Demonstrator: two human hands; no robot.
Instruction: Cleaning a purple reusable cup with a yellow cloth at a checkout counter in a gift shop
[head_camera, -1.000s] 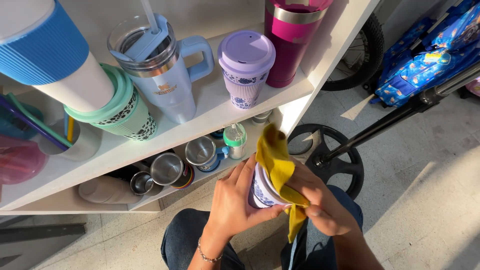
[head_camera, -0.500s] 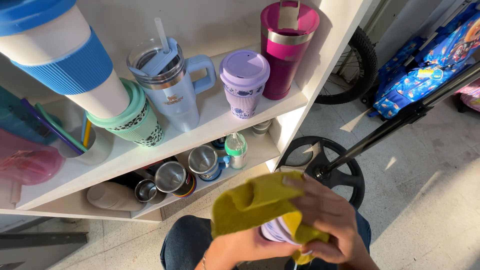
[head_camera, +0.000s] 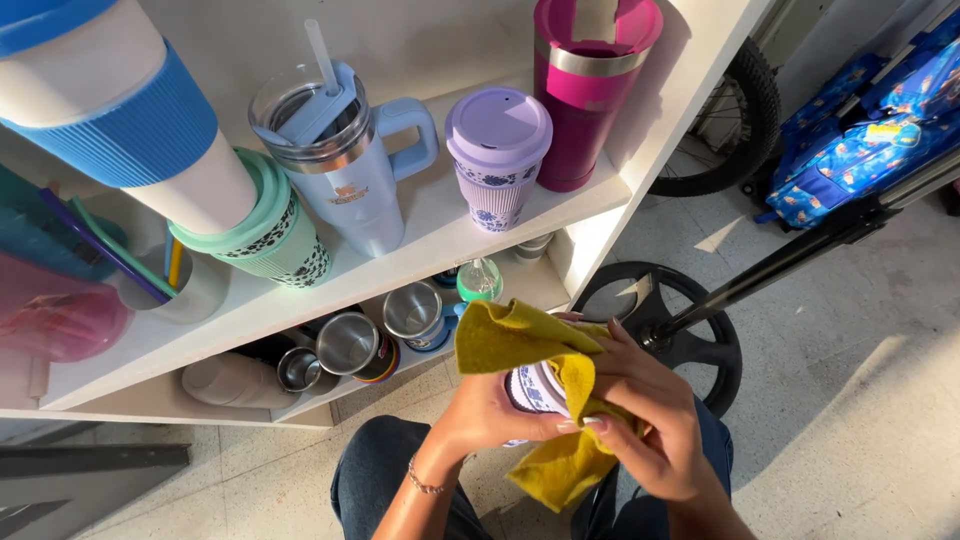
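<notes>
Cup (head_camera: 533, 388) with a white body and blue flower pattern sits low in the picture, above the person's lap, mostly wrapped by a yellow cloth (head_camera: 540, 400); only a small part of its side shows between the folds. The left hand (head_camera: 490, 415) is closed around the cup from the left and below, with a thin bracelet (head_camera: 425, 485) on the wrist; the right hand (head_camera: 650, 420) presses the cloth against the cup, its fingers curled over the fabric. Just behind the hands stands a white shelf (head_camera: 420, 250); on its upper board are a lilac-lidded patterned cup (head_camera: 497, 155), a pale blue tumbler with handle and straw (head_camera: 340, 160), a magenta tumbler (head_camera: 590, 85) and a mint-banded cup (head_camera: 265, 235); steel cups (head_camera: 380, 335) lie on the lower board.
</notes>
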